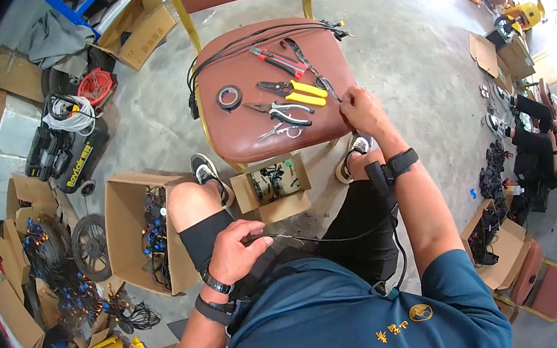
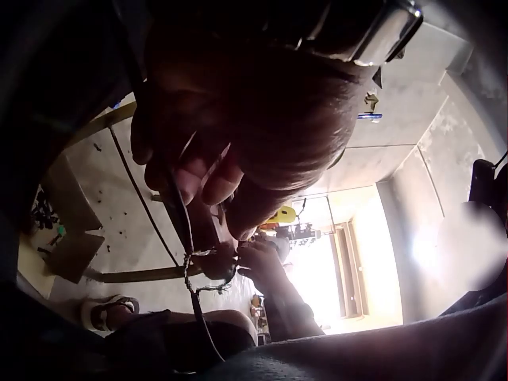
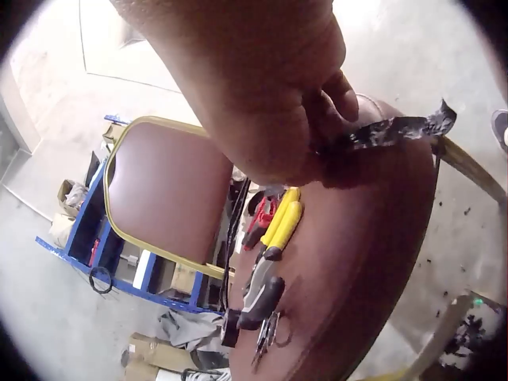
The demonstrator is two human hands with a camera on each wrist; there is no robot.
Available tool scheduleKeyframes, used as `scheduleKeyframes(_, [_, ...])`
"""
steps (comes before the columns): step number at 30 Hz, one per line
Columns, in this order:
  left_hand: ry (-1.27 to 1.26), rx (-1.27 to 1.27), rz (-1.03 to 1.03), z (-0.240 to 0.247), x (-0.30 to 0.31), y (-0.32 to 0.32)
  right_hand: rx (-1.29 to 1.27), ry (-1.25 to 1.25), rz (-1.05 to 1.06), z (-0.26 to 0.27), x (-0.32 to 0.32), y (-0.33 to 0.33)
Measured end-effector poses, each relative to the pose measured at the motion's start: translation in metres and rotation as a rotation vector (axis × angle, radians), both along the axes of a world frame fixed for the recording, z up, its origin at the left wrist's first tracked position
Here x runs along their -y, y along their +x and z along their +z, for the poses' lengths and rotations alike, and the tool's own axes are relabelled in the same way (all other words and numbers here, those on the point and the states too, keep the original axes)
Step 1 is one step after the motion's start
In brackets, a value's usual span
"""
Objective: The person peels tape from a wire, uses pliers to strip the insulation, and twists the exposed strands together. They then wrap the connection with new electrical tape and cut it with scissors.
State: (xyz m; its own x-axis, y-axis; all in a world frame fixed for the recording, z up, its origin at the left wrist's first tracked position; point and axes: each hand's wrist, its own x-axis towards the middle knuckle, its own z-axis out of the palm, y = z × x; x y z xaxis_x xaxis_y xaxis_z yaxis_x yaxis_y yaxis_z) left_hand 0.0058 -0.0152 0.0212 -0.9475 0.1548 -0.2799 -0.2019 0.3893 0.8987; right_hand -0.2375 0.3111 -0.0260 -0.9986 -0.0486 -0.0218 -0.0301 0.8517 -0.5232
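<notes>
My left hand (image 1: 257,240) is over my lap and pinches a thin black wire (image 1: 314,240); the left wrist view shows that wire (image 2: 189,238) running down from the curled fingers (image 2: 202,178). At the front right edge of the red chair seat (image 1: 247,146), my right hand (image 1: 347,101) pinches something small. The right wrist view shows it to be a strip of black tape (image 3: 397,129) stretched from the fingers (image 3: 329,119) toward the seat edge. On the seat lie a black tape roll (image 1: 229,97), yellow-handled pliers (image 1: 296,90), black-handled pliers (image 1: 281,112) and a red cutter (image 1: 279,62).
A black cable (image 1: 241,43) loops across the back of the seat. A small open cardboard box (image 1: 273,185) of parts sits between my feet, and a larger box (image 1: 129,234) of wiring stands left of my knee. Other people sit on the floor at the right (image 1: 546,141).
</notes>
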Motion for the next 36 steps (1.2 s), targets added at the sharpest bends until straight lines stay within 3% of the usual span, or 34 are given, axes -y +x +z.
scheduleKeyframes(6, [0.001, -0.041, 0.003, 0.005, -0.003, -0.008, 0.195, -0.654, -0.147, 0.02, -0.022, 0.014])
scheduleKeyframes(15, [0.068, -0.103, -0.054, 0.02, -0.013, -0.043, 0.313, -1.033, -0.101, 0.041, 0.0, 0.073])
scheduleKeyframes(22, [0.223, 0.049, -0.047, 0.022, -0.029, -0.07, 0.254, -1.251, -0.024, 0.062, 0.023, 0.12])
scheduleKeyframes(25, [0.404, 0.194, -0.056, 0.03, -0.048, -0.087, 0.294, -1.22, 0.135, 0.071, 0.043, 0.148])
scheduleKeyframes(29, [0.678, 0.315, 0.151, 0.037, -0.069, -0.095, 0.401, -1.111, 0.349, 0.082, 0.058, 0.181])
scheduleKeyframes(32, [0.832, 0.174, 0.283, 0.028, -0.07, -0.089, 0.422, -1.017, 0.368, 0.083, 0.058, 0.199])
scheduleKeyframes(36, [0.852, 0.1, 0.404, 0.035, -0.056, -0.083, 0.453, -0.839, 0.431, 0.082, 0.051, 0.214])
